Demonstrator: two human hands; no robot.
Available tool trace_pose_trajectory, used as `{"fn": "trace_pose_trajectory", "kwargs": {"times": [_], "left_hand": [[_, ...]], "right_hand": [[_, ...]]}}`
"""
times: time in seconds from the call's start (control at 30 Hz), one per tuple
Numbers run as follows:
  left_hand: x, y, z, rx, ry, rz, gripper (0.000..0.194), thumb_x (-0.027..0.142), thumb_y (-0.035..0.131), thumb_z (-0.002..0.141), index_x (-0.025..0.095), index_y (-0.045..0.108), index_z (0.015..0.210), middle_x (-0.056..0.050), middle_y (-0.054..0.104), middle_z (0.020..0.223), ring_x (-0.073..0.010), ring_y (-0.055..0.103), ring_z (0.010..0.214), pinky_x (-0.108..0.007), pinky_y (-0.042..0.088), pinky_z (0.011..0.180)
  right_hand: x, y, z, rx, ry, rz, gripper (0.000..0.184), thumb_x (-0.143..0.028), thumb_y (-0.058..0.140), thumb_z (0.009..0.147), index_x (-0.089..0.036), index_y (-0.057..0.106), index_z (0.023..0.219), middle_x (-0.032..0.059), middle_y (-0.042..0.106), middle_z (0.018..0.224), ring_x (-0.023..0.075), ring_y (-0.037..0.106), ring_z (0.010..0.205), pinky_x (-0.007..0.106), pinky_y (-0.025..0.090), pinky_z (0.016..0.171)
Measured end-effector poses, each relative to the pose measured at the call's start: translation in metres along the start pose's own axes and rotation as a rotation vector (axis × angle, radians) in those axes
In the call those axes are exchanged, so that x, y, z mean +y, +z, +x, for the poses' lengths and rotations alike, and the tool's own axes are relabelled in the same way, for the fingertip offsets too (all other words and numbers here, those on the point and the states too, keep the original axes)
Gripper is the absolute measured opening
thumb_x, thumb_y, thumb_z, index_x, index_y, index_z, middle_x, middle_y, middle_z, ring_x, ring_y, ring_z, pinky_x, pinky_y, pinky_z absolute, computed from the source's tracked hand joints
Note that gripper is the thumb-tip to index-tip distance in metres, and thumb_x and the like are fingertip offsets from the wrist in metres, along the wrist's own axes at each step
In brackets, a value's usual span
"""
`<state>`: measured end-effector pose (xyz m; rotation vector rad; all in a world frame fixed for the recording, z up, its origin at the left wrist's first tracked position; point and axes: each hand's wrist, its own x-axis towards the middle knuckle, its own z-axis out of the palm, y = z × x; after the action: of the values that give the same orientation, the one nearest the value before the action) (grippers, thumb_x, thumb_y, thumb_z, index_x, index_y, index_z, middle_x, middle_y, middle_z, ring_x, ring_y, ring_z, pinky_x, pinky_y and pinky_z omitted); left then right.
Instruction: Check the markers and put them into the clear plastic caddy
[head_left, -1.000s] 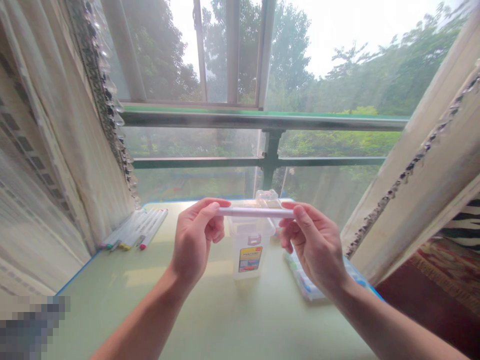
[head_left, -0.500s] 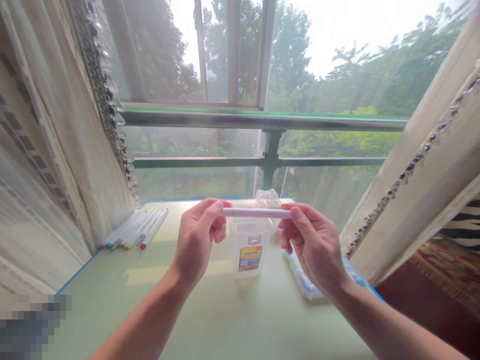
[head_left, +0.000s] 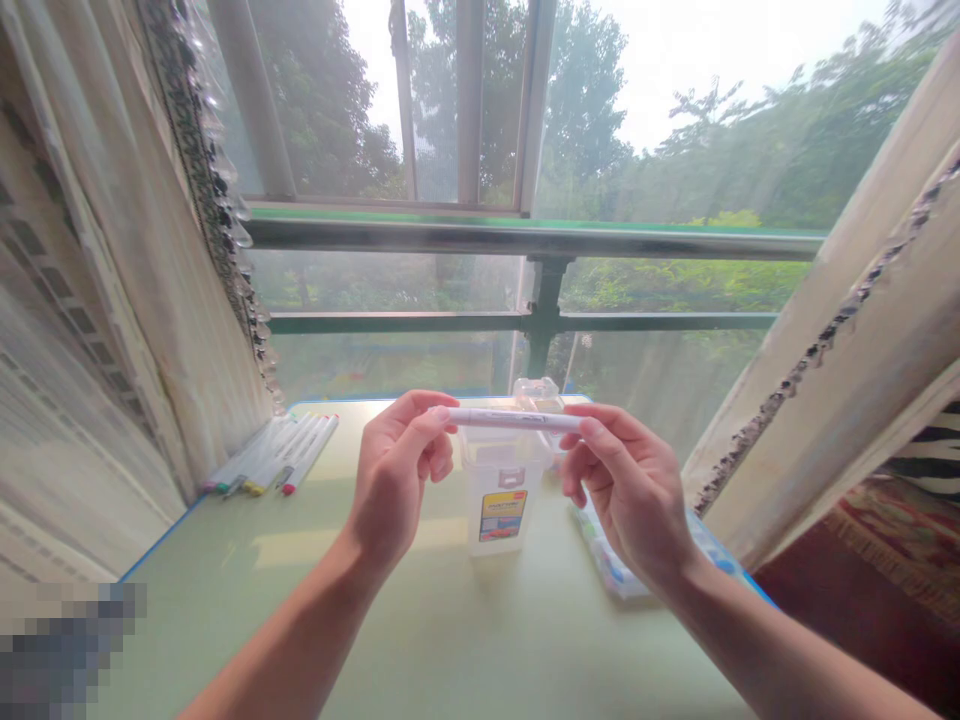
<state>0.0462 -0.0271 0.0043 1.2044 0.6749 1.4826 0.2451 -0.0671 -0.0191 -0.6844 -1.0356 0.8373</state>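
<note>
A white marker pen (head_left: pixel 514 420) is held level in the air, with dark printing along its barrel. My left hand (head_left: pixel 397 465) pinches its left end between thumb and fingers, and my right hand (head_left: pixel 630 480) pinches its right end the same way; both tips are hidden by the fingers. Behind and below the marker stands a clear plastic box (head_left: pixel 504 520) with a yellow and blue label, upright on the pale green table (head_left: pixel 442 640). Its transparent lid (head_left: pixel 536 393) is swung back at the rear.
Several white markers with coloured ends (head_left: pixel 300 455) lie side by side at the table's left edge, near the curtain (head_left: pixel 180 350). A flat clear case (head_left: pixel 619 580) with blue and white contents lies at the right, partly behind my right hand. A window with green rails (head_left: pixel 420 322) closes off the back.
The marker has rolled between my fingers, so the printing on its barrel now faces me. Its left end sits slightly higher than before. Both hands have stayed nearly in place.
</note>
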Motion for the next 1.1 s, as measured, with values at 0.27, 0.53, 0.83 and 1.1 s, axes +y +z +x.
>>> {"fn": "trace_pose_trajectory", "kwargs": {"times": [0.27,0.53,0.83,1.1], "left_hand": [[-0.0005,0.0008,0.0006,-0.016,-0.011,-0.004,0.015,0.03,0.073,0.084,0.015,0.073,0.087,0.003,0.057,0.062,-0.0053,0.039,0.047,-0.021,0.028,0.046],[0.0003,0.0006,-0.0013,-0.023,-0.01,-0.009,0.015,0.029,0.073,0.082,0.015,0.074,0.087,0.003,0.056,0.063,-0.0055,0.038,0.048,-0.021,0.028,0.046],[0.0048,0.004,-0.0003,0.006,-0.026,-0.034,0.022,0.032,0.069,0.079,0.012,0.075,0.086,-0.001,0.06,0.063,-0.0078,0.042,0.046,-0.023,0.028,0.046],[0.006,0.0031,-0.0012,-0.004,-0.04,-0.083,0.02,0.032,0.069,0.078,0.013,0.072,0.086,-0.001,0.061,0.063,-0.0078,0.043,0.046,-0.022,0.029,0.046]], "right_hand": [[-0.0005,0.0001,0.0006,0.023,0.006,0.003,0.019,-0.034,0.075,0.092,-0.019,0.077,0.102,-0.0019,0.067,0.068,0.009,0.062,0.043,0.017,0.043,0.037],[-0.0011,0.0019,0.002,0.027,0.012,-0.001,0.019,-0.033,0.075,0.091,-0.018,0.075,0.101,-0.0014,0.068,0.072,0.009,0.062,0.044,0.018,0.043,0.038],[-0.0036,0.0028,0.0002,0.024,0.002,0.01,0.018,-0.032,0.069,0.092,-0.017,0.075,0.101,0.0017,0.071,0.075,0.0105,0.061,0.045,0.02,0.042,0.039],[-0.0013,0.0024,0.0012,0.043,-0.006,-0.023,0.019,-0.035,0.07,0.093,-0.018,0.071,0.101,0.0005,0.071,0.075,0.0097,0.06,0.044,0.02,0.041,0.038]]}}
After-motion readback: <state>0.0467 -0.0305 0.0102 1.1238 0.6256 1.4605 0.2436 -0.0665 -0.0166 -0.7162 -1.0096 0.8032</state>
